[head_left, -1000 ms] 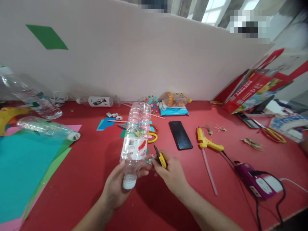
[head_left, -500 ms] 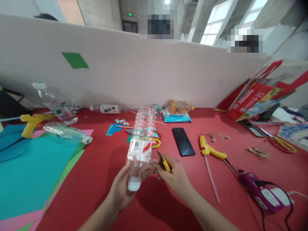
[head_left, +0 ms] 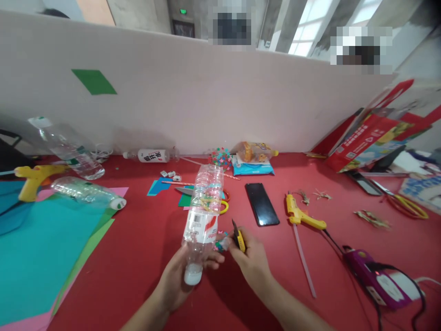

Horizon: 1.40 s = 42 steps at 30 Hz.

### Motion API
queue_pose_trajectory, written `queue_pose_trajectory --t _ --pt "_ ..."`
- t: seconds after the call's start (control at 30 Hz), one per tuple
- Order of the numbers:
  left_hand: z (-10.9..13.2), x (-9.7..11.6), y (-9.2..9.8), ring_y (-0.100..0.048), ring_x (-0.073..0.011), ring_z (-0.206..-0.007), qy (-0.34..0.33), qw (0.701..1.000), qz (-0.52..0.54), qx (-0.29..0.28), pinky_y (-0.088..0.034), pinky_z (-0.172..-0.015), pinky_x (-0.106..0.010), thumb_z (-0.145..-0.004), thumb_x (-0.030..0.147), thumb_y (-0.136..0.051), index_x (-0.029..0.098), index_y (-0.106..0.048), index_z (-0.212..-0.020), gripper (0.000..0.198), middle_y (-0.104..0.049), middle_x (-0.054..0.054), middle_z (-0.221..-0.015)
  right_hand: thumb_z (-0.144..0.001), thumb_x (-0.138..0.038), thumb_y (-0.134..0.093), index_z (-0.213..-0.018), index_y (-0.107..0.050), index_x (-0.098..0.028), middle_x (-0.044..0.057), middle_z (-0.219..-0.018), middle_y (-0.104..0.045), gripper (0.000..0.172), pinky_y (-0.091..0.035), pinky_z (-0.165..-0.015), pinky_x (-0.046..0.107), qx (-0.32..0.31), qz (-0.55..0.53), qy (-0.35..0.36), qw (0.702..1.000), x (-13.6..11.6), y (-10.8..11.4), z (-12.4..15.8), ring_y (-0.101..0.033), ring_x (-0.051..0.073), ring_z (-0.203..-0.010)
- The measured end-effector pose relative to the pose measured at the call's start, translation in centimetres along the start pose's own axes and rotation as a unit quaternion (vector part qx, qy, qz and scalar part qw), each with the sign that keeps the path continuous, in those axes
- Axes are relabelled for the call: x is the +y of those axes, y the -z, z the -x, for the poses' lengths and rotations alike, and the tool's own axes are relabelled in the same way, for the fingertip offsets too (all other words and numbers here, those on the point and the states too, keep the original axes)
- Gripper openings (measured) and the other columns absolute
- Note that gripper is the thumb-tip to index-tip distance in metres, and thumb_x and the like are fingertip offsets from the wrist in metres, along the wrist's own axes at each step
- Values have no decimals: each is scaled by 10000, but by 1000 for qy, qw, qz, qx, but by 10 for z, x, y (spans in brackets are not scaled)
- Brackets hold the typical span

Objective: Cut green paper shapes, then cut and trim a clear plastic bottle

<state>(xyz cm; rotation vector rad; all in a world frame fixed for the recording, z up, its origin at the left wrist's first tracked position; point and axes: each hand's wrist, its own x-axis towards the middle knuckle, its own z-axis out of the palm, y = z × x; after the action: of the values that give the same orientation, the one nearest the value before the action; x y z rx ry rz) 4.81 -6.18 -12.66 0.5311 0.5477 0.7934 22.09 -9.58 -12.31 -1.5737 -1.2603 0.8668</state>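
Note:
My left hand is closed round the neck end of a clear plastic bottle. Its white cap points toward me and the label with a red mark faces up. In my right hand is a utility knife with a yellow and black handle, its dark tip pointing away. By the right thumb there is a small clear packet with coloured bits; whether the fingers pinch it I cannot tell. Beyond the bottle, partly seen through it, lie scissors with a yellow handle.
A phone, a yellow glue gun and a purple power strip lie to the right. Coloured paper sheets, another glue gun and clear bottles are at left. A white partition stands behind.
The bottle has come slightly nearer to me in my left hand. My right hand with the knife has shifted a little away from the bottle, and the small packet shows more clearly.

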Motion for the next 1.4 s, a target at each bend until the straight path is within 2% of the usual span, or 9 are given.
queue_pose_trajectory --t 0.17,0.47,0.6,0.73,0.93,1.07,1.17,1.27,1.4 --pt "-3 -5 6 -733 -317 -947 -21 1000 12 14 -513 -988 -409 -857 482 -618 71 -783 -937 450 -785 -168 -989 -819 -335 -575 -760 -560 -206 -43 -614 -500 142 -331 -543 242 -4 0 32 999 -2 4 3 -431 133 -570" --pt "3 12 -5 -726 -292 -993 -36 999 -2 -21 -489 -1036 -420 -834 418 -635 105 -772 -904 349 -791 -145 -979 -761 -392 -677 -717 -566 -203 -39 -557 -561 223 -430 -491 246 -89 -109 11 990 -32 13 -3 -525 126 -474" --pt "2 15 -4 -722 -297 -1010 -40 999 -7 -35 -449 -1079 -411 -801 421 -672 111 -773 -886 337 -794 -133 -981 -691 -391 -742 -739 -565 -195 -38 -562 -571 268 -447 -477 241 -96 -127 -3 987 -34 13 -9 -540 126 -479" --pt "0 14 -3 -695 -345 -1067 -34 999 -17 -34 -443 -1079 -452 -778 480 -689 101 -774 -888 404 -789 -161 -977 -702 -356 -697 -770 -549 -204 -50 -597 -550 223 -437 -489 237 -64 -133 -4 989 -26 10 -6 -518 117 -501" --pt "-1 8 0 -661 -349 -1135 -72 997 -32 -12 -435 -1075 -488 -781 470 -696 147 -754 -1006 397 -792 -124 -990 -691 -226 -633 -703 -544 -211 -58 -585 -547 92 -372 -482 230 -32 -110 0 993 -16 10 1 -482 121 -521" --pt "-2 5 5 -641 -341 -1165 -91 995 -29 1 -392 -1110 -476 -767 474 -711 149 -751 -991 397 -790 -118 -998 -704 -236 -595 -726 -534 -221 -49 -583 -581 66 -428 -505 252 -36 -129 -10 991 -15 8 2 -553 146 -527" --pt "-2 0 7 -619 -339 -1196 -90 995 -42 -21 -377 -1121 -457 -758 528 -704 153 -755 -1011 455 -780 -123 -1042 -693 -281 -596 -778 -492 -237 -54 -578 -594 141 -476 -511 271 -38 -161 -21 986 -15 5 1 -600 164 -514" --pt "-1 -6 7 -640 -346 -1155 -94 993 -72 -28 -428 -1071 -453 -738 566 -710 165 -758 -1006 485 -776 -126 -1037 -691 -310 -594 -786 -445 -248 -56 -592 -602 187 -496 -501 277 -35 -185 -24 982 -12 2 -1 -615 165 -501" --pt "-1 -13 6 -694 -299 -1007 -164 974 -152 26 -513 -931 -388 -738 485 -756 192 -721 -1052 430 -761 -102 -1038 -741 -303 -589 -788 -500 -226 -39 -596 -599 127 -441 -451 251 -29 -178 -19 983 -5 0 1 -567 146 -466"
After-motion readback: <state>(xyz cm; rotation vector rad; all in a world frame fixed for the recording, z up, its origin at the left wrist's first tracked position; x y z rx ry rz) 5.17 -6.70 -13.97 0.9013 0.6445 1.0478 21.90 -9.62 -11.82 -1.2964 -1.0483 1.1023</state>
